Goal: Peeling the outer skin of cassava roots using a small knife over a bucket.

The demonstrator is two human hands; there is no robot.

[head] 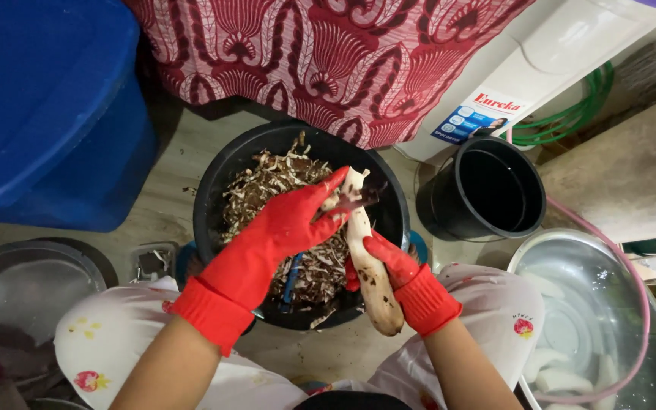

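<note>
Both hands in red rubber gloves, working over a black bucket [214,190] half full of brown-and-white peelings [267,182]. The bucket sits on the floor between the person's knees.

Right hand [389,262] is closed around the lower half of a long pale root, prob. cassava [366,258], mostly peeled w/ a few dark spots left. The root is tilted, top end over the bucket, bottom end toward the person, past the bucket rim.

Left hand [290,224] is curled at the root's upper end, thumb and fingers against it; a dark strip of peel or a blade shows at the tip near the fingers, can't tell which.

Round about: small empty black bucket [487,190] just right of the big one. Metal basin [601,304] w/ water and white peeled pieces [563,376] at lower right; pink hose [609,247] curves along its rim. Blue plastic tub [47,106] upper left, red patterned cloth [328,53] hangs at top centre, white appliance [563,53] upper right w/ green hose [571,118] beside it. Metal lid or pan [24,281] at lower left. Person wears white trousers w/ small fruit prints [115,342].
</note>
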